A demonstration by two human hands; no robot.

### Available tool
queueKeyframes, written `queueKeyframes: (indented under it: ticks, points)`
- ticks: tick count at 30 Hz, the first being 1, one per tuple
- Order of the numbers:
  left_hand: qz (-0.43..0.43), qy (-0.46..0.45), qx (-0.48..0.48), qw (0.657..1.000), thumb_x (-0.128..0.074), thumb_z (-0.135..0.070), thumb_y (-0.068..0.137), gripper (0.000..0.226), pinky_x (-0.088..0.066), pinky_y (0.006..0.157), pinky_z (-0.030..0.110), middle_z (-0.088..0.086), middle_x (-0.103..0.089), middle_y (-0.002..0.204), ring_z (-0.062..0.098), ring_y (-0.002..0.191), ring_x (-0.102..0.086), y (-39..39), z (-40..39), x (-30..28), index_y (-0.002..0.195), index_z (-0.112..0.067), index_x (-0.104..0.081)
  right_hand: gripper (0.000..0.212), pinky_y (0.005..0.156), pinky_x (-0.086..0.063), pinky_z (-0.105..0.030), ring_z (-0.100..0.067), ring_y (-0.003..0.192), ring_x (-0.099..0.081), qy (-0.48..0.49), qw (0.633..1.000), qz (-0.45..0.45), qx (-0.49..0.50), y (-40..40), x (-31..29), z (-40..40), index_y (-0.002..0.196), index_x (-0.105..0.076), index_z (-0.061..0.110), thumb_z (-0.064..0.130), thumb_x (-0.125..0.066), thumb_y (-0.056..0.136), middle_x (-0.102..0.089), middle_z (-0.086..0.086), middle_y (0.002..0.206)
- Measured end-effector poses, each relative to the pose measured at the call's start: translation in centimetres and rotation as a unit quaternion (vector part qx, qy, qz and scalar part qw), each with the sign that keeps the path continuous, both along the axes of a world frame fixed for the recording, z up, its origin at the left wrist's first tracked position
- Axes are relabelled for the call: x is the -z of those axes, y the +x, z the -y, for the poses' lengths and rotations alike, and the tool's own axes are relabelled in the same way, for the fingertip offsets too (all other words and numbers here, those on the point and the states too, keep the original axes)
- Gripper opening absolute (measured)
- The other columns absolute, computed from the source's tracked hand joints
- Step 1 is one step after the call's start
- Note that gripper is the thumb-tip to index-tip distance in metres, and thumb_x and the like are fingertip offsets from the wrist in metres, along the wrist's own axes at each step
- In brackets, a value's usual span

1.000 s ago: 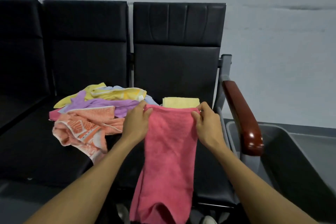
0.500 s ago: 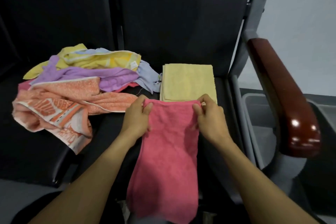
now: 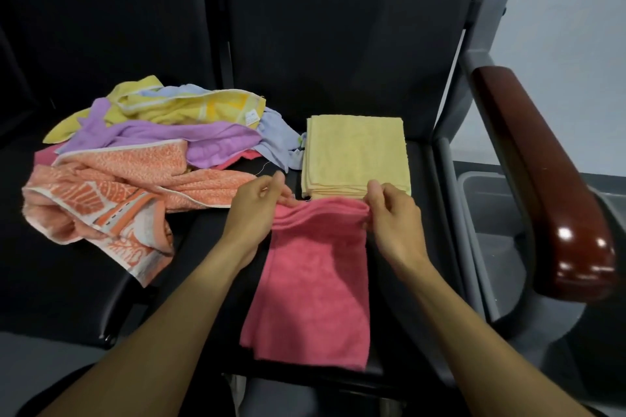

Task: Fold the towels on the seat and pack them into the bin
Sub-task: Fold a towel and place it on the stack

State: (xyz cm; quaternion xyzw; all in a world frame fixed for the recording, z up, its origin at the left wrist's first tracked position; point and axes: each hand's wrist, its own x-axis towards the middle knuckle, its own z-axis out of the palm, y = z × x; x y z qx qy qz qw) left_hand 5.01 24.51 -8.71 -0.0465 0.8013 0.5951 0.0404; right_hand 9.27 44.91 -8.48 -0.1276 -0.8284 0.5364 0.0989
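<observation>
Left hand [image 3: 259, 205] and right hand [image 3: 393, 213] each pinching far corner of long pink terry towel [image 3: 315, 284], rest draped toward me on black padded seat [image 3: 338, 61]. Folded pale-yellow towel [image 3: 355, 154] just past fingertips. Grey plastic bin [image 3: 487, 193] off right of right hand.

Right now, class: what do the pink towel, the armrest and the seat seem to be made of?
Pink towel: soft looped cloth, likely terry or microfibre; matte, fuzzy, creasing where pinched.
Armrest: probably varnished wood or wood-look plastic; reddish brown, glossy highlights.
Seat: black padded leather-like covering, faint sheen; real or synthetic unclear.
</observation>
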Motion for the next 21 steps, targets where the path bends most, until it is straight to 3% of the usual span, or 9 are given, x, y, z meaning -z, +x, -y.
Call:
queueKeyframes:
  ticks: [2, 4, 6, 9, 11, 13, 16, 18, 21]
  points:
    - [0.015, -0.019, 0.026, 0.999, -0.059, -0.021, 0.1, 0.02, -0.046, 0.09, 0.036, 0.005, -0.076, 0.074, 0.023, 0.085, -0.072, 0.5, 0.5, 0.3, 0.085, -0.011, -0.067, 0.023, 0.067, -0.055, -0.032, -0.015, 0.069, -0.066, -0.037, 0.998, 0.054, -0.019, 0.1, 1.2, -0.5, 0.075, -0.062, 0.015, 0.026, -0.065, 0.095, -0.069, 0.002, 0.071]
    - [0.034, -0.058, 0.056, 0.996, -0.068, -0.008, 0.092, 0.009, -0.044, 0.084, 0.031, 0.005, -0.075, 0.077, 0.022, 0.079, -0.07, 1.1, 1.1, 0.9, 0.085, -0.013, -0.068, 0.015, 0.065, -0.056, -0.033, -0.017, 0.07, -0.064, -0.042, 0.991, 0.113, -0.054, 0.6, 2.4, -0.8, 0.082, -0.063, 0.016, 0.007, -0.074, 0.086, -0.069, 0.0, 0.078]
    - [0.052, -0.121, 0.077, 0.988, -0.073, -0.003, 0.087, 0.018, -0.044, 0.075, 0.026, 0.002, -0.071, 0.091, 0.011, 0.08, -0.065, 1.7, 1.7, 1.6, 0.09, -0.02, -0.069, 0.026, 0.066, -0.059, -0.035, -0.023, 0.076, -0.068, -0.042, 0.98, 0.173, -0.084, 1.2, 3.6, -0.9, 0.089, -0.061, 0.018, -0.003, -0.074, 0.081, -0.069, -0.008, 0.091]
    - [0.107, -0.168, 0.111, 0.974, -0.078, -0.006, 0.082, 0.041, -0.044, 0.066, 0.02, 0.002, -0.058, 0.112, 0.01, 0.089, -0.058, 2.3, 2.4, 2.6, 0.112, -0.025, -0.058, 0.039, 0.071, -0.062, -0.041, -0.03, 0.091, -0.069, -0.04, 0.961, 0.247, -0.118, 1.9, 4.8, -0.9, 0.099, -0.058, 0.024, -0.005, -0.075, 0.079, -0.065, -0.013, 0.103]
    - [0.144, -0.175, 0.133, 0.965, -0.081, -0.009, 0.079, 0.057, -0.046, 0.068, 0.025, 0.006, -0.055, 0.115, 0.016, 0.091, -0.058, 2.4, 2.8, 3.3, 0.121, -0.03, -0.05, 0.04, 0.063, -0.058, -0.034, -0.023, 0.079, -0.068, -0.038, 0.947, 0.283, -0.149, 2.2, 5.3, -0.7, 0.103, -0.055, 0.026, -0.003, -0.074, 0.082, -0.064, -0.011, 0.099]
    - [0.165, -0.172, 0.134, 0.962, -0.082, -0.01, 0.076, 0.066, -0.047, 0.067, 0.028, 0.009, -0.055, 0.111, 0.021, 0.091, -0.059, 2.4, 3.0, 3.5, 0.125, -0.034, -0.045, 0.031, 0.055, -0.051, -0.026, -0.016, 0.066, -0.063, -0.045, 0.946, 0.284, -0.147, 2.4, 5.5, -0.2, 0.105, -0.056, 0.022, 0.001, -0.071, 0.087, -0.062, -0.008, 0.091]
    - [0.175, -0.148, 0.125, 0.965, -0.083, -0.008, 0.075, 0.07, -0.047, 0.065, 0.026, 0.007, -0.061, 0.101, 0.02, 0.088, -0.063, 2.2, 3.1, 3.9, 0.127, -0.034, -0.044, 0.021, 0.055, -0.046, -0.02, -0.01, 0.067, -0.058, -0.012, 0.96, 0.253, -0.119, 2.4, 5.7, 0.5, 0.102, -0.061, 0.02, 0.007, -0.071, 0.089, -0.059, -0.002, 0.089]
    - [0.185, -0.123, 0.131, 0.966, -0.081, -0.002, 0.077, 0.063, -0.048, 0.063, 0.022, 0.002, -0.062, 0.097, 0.013, 0.082, -0.061, 2.2, 2.9, 3.9, 0.124, -0.031, -0.05, 0.026, 0.053, -0.044, -0.016, -0.007, 0.068, -0.055, -0.003, 0.962, 0.247, -0.117, 2.3, 5.3, 0.7, 0.103, -0.063, 0.021, -0.001, -0.065, 0.089, -0.054, 0.003, 0.09]
    - [0.164, -0.087, 0.155, 0.97, -0.08, 0.003, 0.077, 0.053, -0.058, 0.087, 0.031, 0.001, -0.064, 0.118, 0.016, 0.102, -0.065, 1.9, 3.0, 4.1, 0.111, -0.035, -0.066, 0.045, 0.06, -0.049, -0.016, -0.007, 0.084, -0.061, -0.024, 0.965, 0.235, -0.116, 2.0, 4.3, 0.5, 0.11, -0.065, 0.022, -0.01, -0.056, 0.081, -0.056, 0.005, 0.107]
